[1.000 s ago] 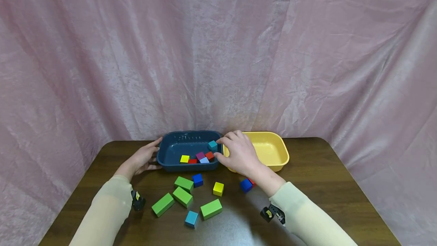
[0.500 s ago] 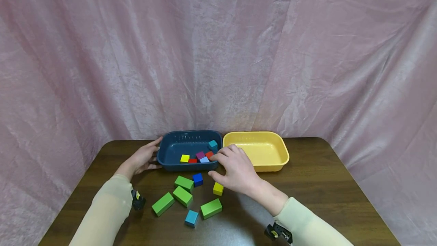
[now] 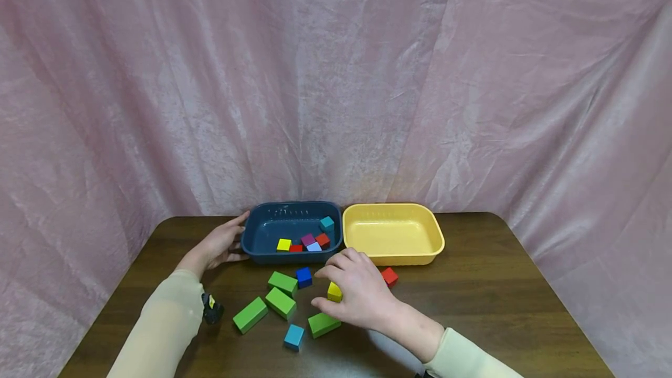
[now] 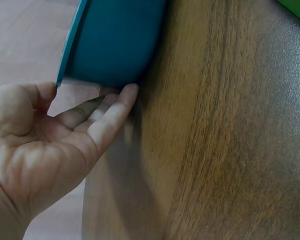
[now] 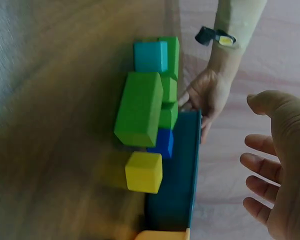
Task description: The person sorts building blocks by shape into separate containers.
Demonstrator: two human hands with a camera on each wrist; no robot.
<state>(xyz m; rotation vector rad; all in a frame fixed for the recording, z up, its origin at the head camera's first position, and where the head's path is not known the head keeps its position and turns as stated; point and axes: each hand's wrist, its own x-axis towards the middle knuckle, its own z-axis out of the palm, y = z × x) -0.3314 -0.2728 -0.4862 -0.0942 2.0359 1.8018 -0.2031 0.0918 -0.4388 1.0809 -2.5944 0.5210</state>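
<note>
My left hand (image 3: 223,245) rests against the left end of the dark blue tub (image 3: 294,257), thumb near the rim and the other fingers low on its side. In the left wrist view those fingers (image 4: 107,125) are nearly straight. Above the table, my right hand (image 3: 362,291) is spread over a yellow cube (image 3: 334,292), partly covering it. In the right wrist view the yellow cube (image 5: 143,172) stands apart from the fingertips, and nothing is in that hand. Inside the tub lie several small cubes, among them a teal cube (image 3: 326,224) and a purple cube (image 3: 308,240).
A yellow tub (image 3: 394,260) stands right of the blue one. Several green blocks (image 3: 250,314), a blue cube (image 3: 304,277) and a light blue cube (image 3: 294,336) lie on the wooden table (image 3: 499,308). A red cube (image 3: 389,276) shows beyond my right hand. Pink curtain hangs behind.
My right hand has moved from the blue tub's right end back toward me, over the yellow cube. The red cube has come into sight beyond it. My left hand has stayed put.
</note>
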